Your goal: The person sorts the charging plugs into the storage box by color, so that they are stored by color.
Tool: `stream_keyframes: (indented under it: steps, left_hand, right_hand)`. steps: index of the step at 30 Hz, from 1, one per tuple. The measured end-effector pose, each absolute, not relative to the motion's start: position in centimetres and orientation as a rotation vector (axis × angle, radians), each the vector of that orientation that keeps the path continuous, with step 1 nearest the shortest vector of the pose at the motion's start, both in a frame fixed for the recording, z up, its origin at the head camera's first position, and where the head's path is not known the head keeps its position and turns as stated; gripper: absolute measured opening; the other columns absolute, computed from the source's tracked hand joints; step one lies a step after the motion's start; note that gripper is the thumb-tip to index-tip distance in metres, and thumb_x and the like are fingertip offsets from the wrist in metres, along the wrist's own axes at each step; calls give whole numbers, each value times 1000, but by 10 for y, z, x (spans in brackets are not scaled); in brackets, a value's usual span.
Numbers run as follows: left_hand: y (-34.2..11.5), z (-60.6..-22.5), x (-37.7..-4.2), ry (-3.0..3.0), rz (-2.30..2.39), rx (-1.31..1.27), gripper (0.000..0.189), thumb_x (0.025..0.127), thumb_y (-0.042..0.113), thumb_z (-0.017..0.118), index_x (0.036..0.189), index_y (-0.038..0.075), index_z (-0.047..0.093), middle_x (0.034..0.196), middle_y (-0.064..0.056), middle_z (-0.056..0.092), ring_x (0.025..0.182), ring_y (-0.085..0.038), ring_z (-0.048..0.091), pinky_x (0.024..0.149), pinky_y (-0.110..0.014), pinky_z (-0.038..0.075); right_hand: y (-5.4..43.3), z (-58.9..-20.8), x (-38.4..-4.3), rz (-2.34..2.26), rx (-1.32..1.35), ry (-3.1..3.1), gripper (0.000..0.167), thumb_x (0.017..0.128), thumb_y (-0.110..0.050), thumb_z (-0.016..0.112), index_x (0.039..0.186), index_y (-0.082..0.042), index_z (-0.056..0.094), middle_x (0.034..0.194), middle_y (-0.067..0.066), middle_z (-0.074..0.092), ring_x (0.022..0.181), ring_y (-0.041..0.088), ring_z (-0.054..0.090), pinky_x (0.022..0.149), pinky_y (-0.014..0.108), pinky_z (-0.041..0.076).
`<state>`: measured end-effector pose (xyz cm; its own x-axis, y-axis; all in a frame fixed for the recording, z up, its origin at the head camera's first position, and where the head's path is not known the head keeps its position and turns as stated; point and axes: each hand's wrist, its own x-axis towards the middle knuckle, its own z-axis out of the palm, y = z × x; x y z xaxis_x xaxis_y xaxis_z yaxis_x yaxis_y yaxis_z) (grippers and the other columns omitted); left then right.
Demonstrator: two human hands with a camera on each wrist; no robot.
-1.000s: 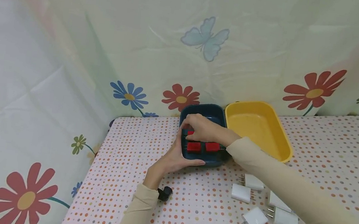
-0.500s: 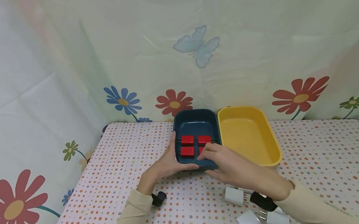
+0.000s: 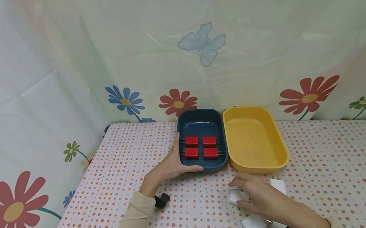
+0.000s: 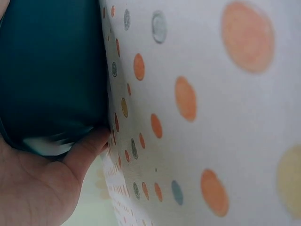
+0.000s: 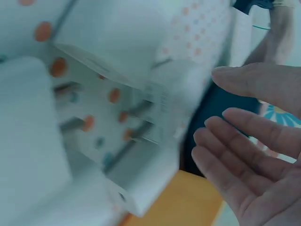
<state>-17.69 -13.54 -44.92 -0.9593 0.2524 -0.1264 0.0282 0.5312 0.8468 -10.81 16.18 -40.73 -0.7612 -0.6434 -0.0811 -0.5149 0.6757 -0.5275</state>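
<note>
My left hand [image 3: 168,165] lies against the front-left corner of a dark blue tray [image 3: 198,127], fingers along its left side and thumb along its front. In the left wrist view the thumb touches the tray wall [image 4: 51,70]. Inside the tray lie several red plug adapters [image 3: 210,153], set in two rows with prongs pointing outward. My right hand [image 3: 258,194] hovers over a white plug adapter [image 3: 235,198], partly covering it. The right wrist view shows that hand's fingers [image 5: 254,160] loosely bent, holding nothing, beside a blurred white adapter [image 5: 146,174].
A yellow tray [image 3: 251,137] stands directly right of the blue one. More white adapters [image 3: 253,226] lie scattered under and around my right hand, another [image 3: 278,185] just beyond it. A dotted cloth [image 3: 198,213] covers the table, and a flowered curtain [image 3: 136,48] hangs behind.
My right hand has left the red adapters in the blue tray and moved right and toward me, to the white adapters. The left hand stays at the tray corner.
</note>
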Motion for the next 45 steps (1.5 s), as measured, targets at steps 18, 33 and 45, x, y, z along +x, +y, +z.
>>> stream_keyframes:
  steps: [18,33,45]
  left_hand:
    - [-138,-452,-176,2540,1389,210,138,80,44,91,167,24,-14,174,-6,13,157,-28,18,120,-58,33]
    - [-128,-447,-188,2544,1358,268,139,81,47,90,167,25,-17,175,-4,9,158,-25,16,121,-58,32]
    - [-131,-446,-183,2542,1329,193,136,82,45,88,166,26,-17,175,-6,9,158,-28,16,121,-59,32]
  right_hand:
    - [162,-438,-92,-634,-1001,2631,45,78,-12,92,119,-10,75,113,-5,64,104,18,65,88,44,59]
    - [166,-437,-96,-583,-987,2705,41,77,-13,93,114,-10,77,107,-6,63,95,13,62,80,39,59]
    - [182,-395,-107,-811,-1077,2847,51,72,-9,97,119,-8,77,109,-5,67,93,11,61,78,32,60]
